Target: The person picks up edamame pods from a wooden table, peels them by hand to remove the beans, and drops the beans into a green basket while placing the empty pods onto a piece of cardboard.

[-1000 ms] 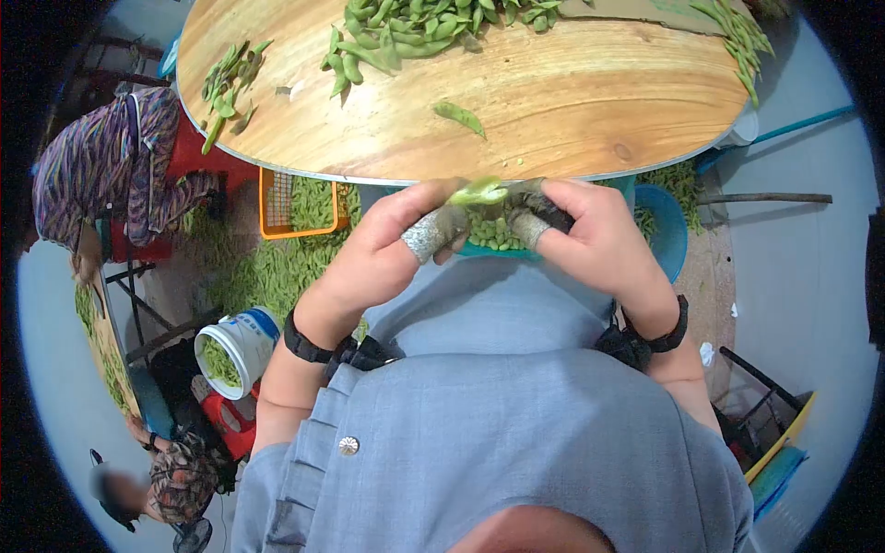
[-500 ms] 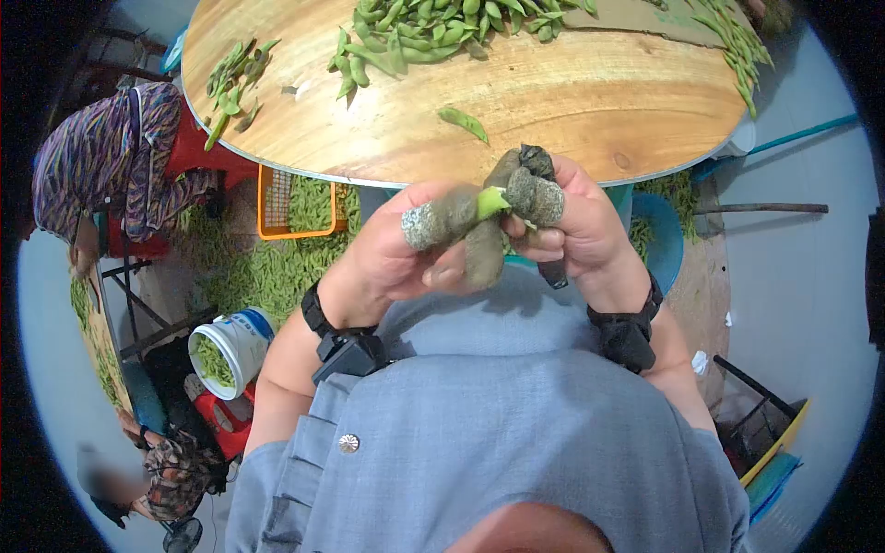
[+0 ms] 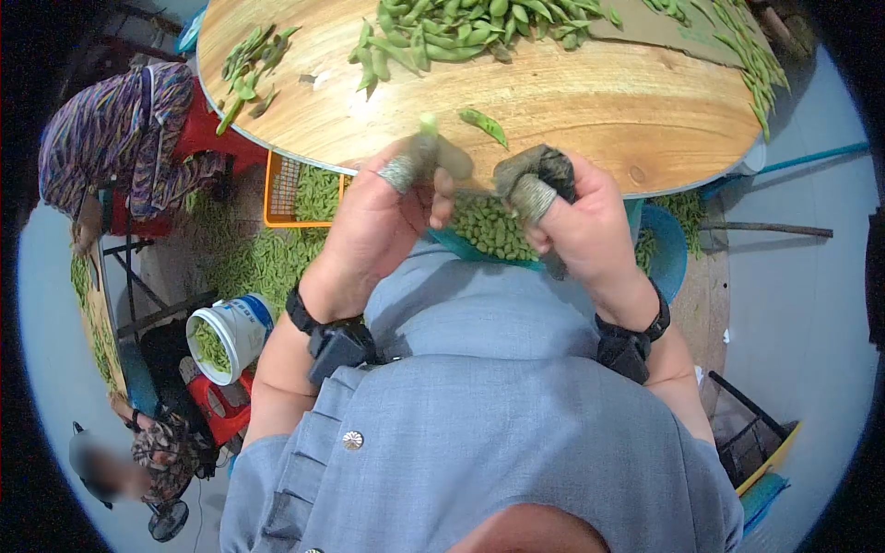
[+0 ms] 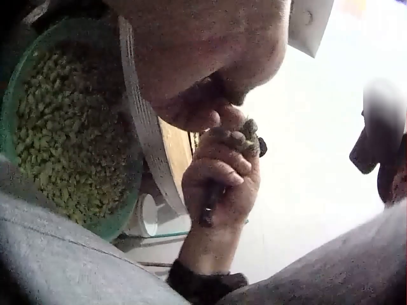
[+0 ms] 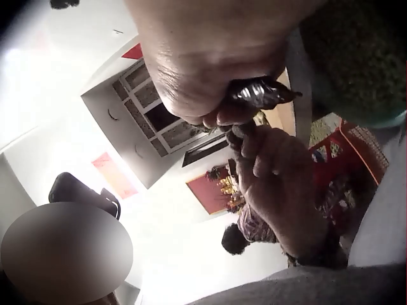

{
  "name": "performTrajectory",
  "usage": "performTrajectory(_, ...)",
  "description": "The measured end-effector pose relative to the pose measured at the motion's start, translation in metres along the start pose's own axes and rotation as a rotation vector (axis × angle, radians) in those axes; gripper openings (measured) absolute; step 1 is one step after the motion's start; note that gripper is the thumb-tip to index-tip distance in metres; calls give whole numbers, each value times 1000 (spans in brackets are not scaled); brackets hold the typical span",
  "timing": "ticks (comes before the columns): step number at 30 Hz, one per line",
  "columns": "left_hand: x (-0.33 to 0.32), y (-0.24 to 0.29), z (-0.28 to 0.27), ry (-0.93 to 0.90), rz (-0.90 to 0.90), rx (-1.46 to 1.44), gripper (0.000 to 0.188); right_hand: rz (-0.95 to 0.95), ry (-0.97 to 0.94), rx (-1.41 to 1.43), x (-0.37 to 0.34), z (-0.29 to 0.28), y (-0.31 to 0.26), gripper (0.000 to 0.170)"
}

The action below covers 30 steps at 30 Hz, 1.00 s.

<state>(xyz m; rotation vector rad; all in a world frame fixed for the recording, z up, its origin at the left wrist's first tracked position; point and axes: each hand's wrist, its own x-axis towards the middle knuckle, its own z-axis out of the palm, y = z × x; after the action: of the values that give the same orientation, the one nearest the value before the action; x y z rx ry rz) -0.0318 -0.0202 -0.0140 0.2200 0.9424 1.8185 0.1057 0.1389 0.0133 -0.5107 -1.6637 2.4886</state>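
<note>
In the head view my left hand (image 3: 373, 217) pinches a green bean pod (image 3: 428, 122), its pale end poking up past the blurred thumb and forefinger. Grey tape wraps that thumb. To its right, my right hand (image 3: 590, 217) has curled fingers with dark coverings, its taped thumb pressed against the forefinger; no bean shows in it. Below and between the hands, a green basin (image 4: 7, 105) of shelled beans (image 3: 493, 226) sits at my lap. A single pod (image 3: 484, 127) lies on the wooden table (image 3: 590, 111) just beyond my fingers.
A heap of pods (image 3: 461, 32) covers the table's far middle, with smaller bunches left and right. On the floor at left stand an orange basket (image 3: 269, 189) and a white bucket (image 3: 244, 323) among strewn pods. Two other people are at left. A blue basin (image 3: 673, 253) sits at right.
My hands met over the pod half a second ago and have since moved apart. The left hand carried the pod up and left, uncovering the beans in the basin.
</note>
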Motion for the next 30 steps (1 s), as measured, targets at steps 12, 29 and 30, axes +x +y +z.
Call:
performTrajectory(12, -32, 17, -5, 104, 80, 654, 20, -158, -65, -338, 36, 26, 11, 18)
performTrajectory(29, -13, -25, 8, -430, -270, -220, 29, -8, -213, -6, -3, -7, 2, 25)
performTrajectory(30, -14, -24, 7, -430, -273, -219, 29, -8, -212, -4, -4, -8, 6, 25)
